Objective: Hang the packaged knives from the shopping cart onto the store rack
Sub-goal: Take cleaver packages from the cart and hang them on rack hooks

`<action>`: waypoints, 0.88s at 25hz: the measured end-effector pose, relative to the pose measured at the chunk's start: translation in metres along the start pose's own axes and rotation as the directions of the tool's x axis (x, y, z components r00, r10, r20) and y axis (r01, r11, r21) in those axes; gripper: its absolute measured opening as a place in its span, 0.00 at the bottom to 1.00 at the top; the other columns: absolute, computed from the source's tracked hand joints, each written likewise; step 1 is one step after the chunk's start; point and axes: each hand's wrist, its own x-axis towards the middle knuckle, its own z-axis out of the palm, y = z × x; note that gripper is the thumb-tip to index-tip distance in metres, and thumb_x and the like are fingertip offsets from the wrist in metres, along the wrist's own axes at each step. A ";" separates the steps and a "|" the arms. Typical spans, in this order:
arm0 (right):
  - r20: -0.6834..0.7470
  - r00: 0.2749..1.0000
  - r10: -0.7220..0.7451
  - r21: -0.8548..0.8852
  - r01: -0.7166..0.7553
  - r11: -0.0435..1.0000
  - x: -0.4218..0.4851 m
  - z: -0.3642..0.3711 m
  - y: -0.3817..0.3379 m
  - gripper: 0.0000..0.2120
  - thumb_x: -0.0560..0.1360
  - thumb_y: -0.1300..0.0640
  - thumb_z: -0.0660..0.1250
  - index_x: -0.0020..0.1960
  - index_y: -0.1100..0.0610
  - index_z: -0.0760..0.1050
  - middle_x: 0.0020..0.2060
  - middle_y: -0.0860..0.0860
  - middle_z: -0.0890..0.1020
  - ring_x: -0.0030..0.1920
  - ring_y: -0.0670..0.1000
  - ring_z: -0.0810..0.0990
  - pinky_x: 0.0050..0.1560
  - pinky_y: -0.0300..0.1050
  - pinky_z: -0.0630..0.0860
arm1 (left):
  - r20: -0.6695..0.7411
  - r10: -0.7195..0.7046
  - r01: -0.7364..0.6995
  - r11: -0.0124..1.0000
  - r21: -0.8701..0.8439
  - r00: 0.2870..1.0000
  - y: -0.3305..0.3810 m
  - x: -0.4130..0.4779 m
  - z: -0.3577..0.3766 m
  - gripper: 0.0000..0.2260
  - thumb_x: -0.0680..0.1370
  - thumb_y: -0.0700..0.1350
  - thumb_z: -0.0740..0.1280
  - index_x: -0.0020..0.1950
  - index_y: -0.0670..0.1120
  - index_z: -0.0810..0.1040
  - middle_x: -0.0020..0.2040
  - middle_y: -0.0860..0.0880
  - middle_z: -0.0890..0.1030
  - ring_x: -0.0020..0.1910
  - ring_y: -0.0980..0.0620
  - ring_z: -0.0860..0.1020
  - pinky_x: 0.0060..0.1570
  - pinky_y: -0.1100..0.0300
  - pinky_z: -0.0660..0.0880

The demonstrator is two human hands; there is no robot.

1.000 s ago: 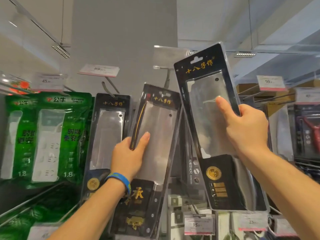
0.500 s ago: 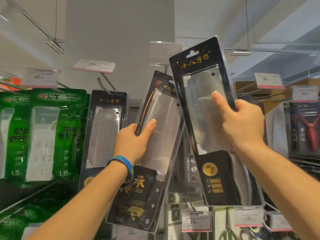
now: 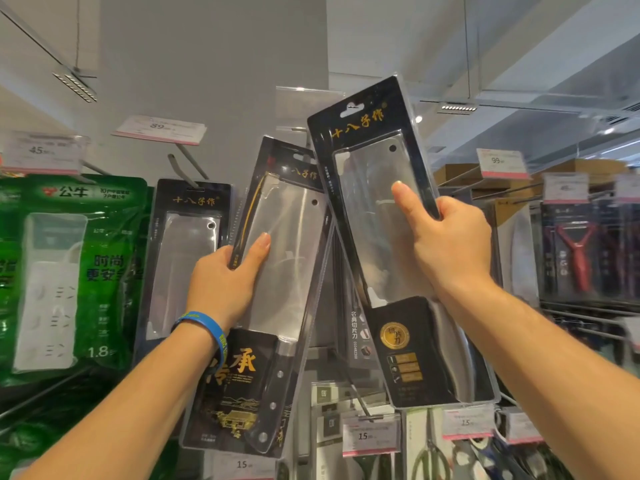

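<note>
**2 knife packs raised to the rack, neither on a peg yet**

The rack fills the view. Green packs hang at far left, with 1 hung pack just right of them. 2 more packs are held up in front.

The right pack is higher and tilted, top to the left. Its slot sits just below a clear tag holder, and the peg it needs is hidden behind that holder. The left pack leans the other way, its top corner tucked behind the right pack's edge.

The right hand grips its pack by the right edge, thumb flat on the clear front and fingers wrapped behind. The left hand, wearing a blue wristband, holds its pack by the left edge in the same way.

The likely troubles:
- The 2 packs overlap, so lifting 1 may drag or twist the other.
- The slot is small and the pack tilted, so it may miss the unseen peg.
- Released too soon, the pack would probably drop.
- A 1-handed edge grip on slick plastic gives poor control of tilt.
</note>
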 end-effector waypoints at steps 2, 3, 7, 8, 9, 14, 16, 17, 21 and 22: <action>-0.001 1.000 0.004 -0.005 -0.004 1.000 0.001 -0.003 -0.005 0.34 0.73 0.27 0.65 0.41 0.61 0.79 0.36 0.54 0.81 0.39 0.56 0.81 0.39 0.59 0.80 | -0.004 -0.007 0.007 1.000 -0.014 1.000 -0.001 0.003 -0.003 0.33 0.68 0.72 0.65 0.37 0.40 0.77 0.35 0.41 0.81 0.32 0.49 0.75 0.32 0.53 0.73; -0.005 1.000 0.010 -0.007 -0.010 1.000 0.003 -0.003 -0.008 0.35 0.73 0.27 0.65 0.41 0.62 0.79 0.35 0.55 0.81 0.38 0.56 0.80 0.39 0.59 0.79 | 0.000 -0.006 0.006 1.000 -0.014 1.000 -0.002 0.003 -0.004 0.32 0.69 0.72 0.65 0.37 0.40 0.77 0.35 0.41 0.81 0.31 0.50 0.75 0.32 0.55 0.72; -0.016 1.000 0.007 -0.020 -0.008 1.000 0.007 -0.002 -0.018 0.36 0.72 0.26 0.65 0.38 0.62 0.77 0.33 0.53 0.79 0.35 0.52 0.78 0.37 0.56 0.77 | 0.081 0.008 -0.010 1.000 0.016 0.997 -0.002 0.008 -0.001 0.29 0.70 0.71 0.65 0.39 0.43 0.79 0.36 0.41 0.81 0.33 0.47 0.77 0.34 0.53 0.74; -0.009 1.000 0.008 -0.025 -0.008 1.000 0.006 -0.001 -0.020 0.35 0.72 0.26 0.65 0.39 0.61 0.77 0.33 0.53 0.80 0.36 0.53 0.79 0.38 0.58 0.78 | 0.093 0.007 -0.008 1.000 0.014 0.996 -0.003 0.009 -0.002 0.28 0.69 0.71 0.65 0.39 0.45 0.80 0.35 0.43 0.81 0.34 0.46 0.78 0.33 0.54 0.74; -0.003 1.000 0.007 -0.029 -0.007 1.000 0.006 0.000 -0.021 0.35 0.72 0.26 0.65 0.38 0.60 0.78 0.33 0.52 0.81 0.37 0.53 0.80 0.38 0.58 0.79 | 0.087 -0.001 0.001 1.000 0.003 0.996 -0.003 0.011 -0.003 0.27 0.69 0.71 0.66 0.39 0.46 0.80 0.35 0.44 0.82 0.35 0.45 0.80 0.33 0.54 0.75; -0.007 1.000 0.013 -0.038 -0.013 0.999 0.006 0.003 -0.022 0.33 0.73 0.27 0.66 0.38 0.59 0.79 0.33 0.51 0.81 0.37 0.53 0.80 0.40 0.61 0.81 | 0.072 0.019 -0.022 0.999 0.034 0.997 -0.004 0.019 -0.003 0.29 0.71 0.71 0.65 0.41 0.44 0.80 0.37 0.43 0.82 0.39 0.43 0.81 0.40 0.51 0.77; -0.015 1.000 0.024 -0.041 -0.024 0.999 0.006 0.004 -0.021 0.34 0.72 0.26 0.66 0.39 0.61 0.78 0.34 0.54 0.82 0.37 0.55 0.81 0.40 0.62 0.80 | 0.092 0.032 -0.038 0.997 0.066 0.995 -0.001 0.022 -0.002 0.31 0.70 0.72 0.64 0.39 0.42 0.79 0.37 0.41 0.81 0.38 0.43 0.80 0.41 0.50 0.77; -0.024 0.999 0.026 -0.041 -0.027 0.999 0.005 0.004 -0.021 0.35 0.72 0.26 0.66 0.38 0.61 0.77 0.33 0.54 0.81 0.35 0.54 0.80 0.38 0.61 0.79 | 0.096 0.031 -0.037 0.997 0.061 0.995 -0.001 0.023 -0.002 0.31 0.70 0.72 0.64 0.39 0.42 0.79 0.37 0.42 0.81 0.37 0.44 0.79 0.40 0.50 0.77; -0.038 0.998 0.041 -0.028 -0.042 0.999 0.003 0.001 -0.017 0.33 0.73 0.27 0.66 0.33 0.58 0.71 0.29 0.52 0.76 0.31 0.49 0.74 0.34 0.58 0.76 | 0.050 -0.009 0.010 1.000 -0.021 0.999 -0.011 0.021 -0.006 0.33 0.69 0.72 0.65 0.39 0.39 0.79 0.36 0.40 0.82 0.33 0.46 0.78 0.35 0.54 0.74; -0.043 0.998 0.051 -0.027 -0.052 0.998 0.003 0.000 -0.015 0.32 0.73 0.27 0.66 0.32 0.56 0.70 0.28 0.51 0.75 0.31 0.49 0.72 0.34 0.56 0.74 | 0.048 -0.023 0.025 0.999 -0.038 0.999 -0.014 0.020 -0.006 0.34 0.69 0.72 0.65 0.39 0.39 0.79 0.37 0.40 0.82 0.35 0.45 0.79 0.35 0.53 0.75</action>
